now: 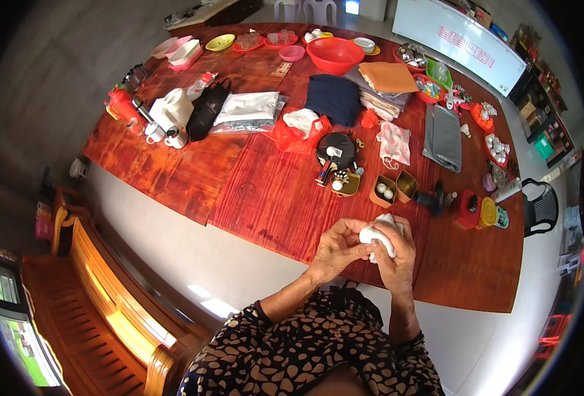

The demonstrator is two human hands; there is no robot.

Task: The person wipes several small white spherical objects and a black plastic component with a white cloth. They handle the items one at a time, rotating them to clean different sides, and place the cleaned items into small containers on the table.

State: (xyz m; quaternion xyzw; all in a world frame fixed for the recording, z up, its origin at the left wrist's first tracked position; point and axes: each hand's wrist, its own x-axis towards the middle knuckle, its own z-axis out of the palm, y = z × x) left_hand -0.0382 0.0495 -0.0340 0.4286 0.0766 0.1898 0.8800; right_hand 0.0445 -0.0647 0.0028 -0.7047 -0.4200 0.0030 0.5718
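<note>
Both of my hands come together above the table's front edge around a bundled white cloth [379,239]. My left hand [340,247] is closed, its thumb and fingertips pressing the cloth from the left. The fingers of my right hand [397,251] wrap round it from the right. The fingers hide part of the bundle, so its exact kind does not show. Just beyond my hands stand two small open boxes, a brown box [382,192] with white balls inside and another box [407,185]. Left of them is a yellowish container [346,184] with a white ball.
The red-brown wooden table [265,204] carries a black round paddle-like thing [337,150], a dark folded cloth [333,99], a red basin [335,54], a grey folded cloth [442,138] and a yellow-lidded jar [488,212]. A wooden bench [100,290] stands at the left.
</note>
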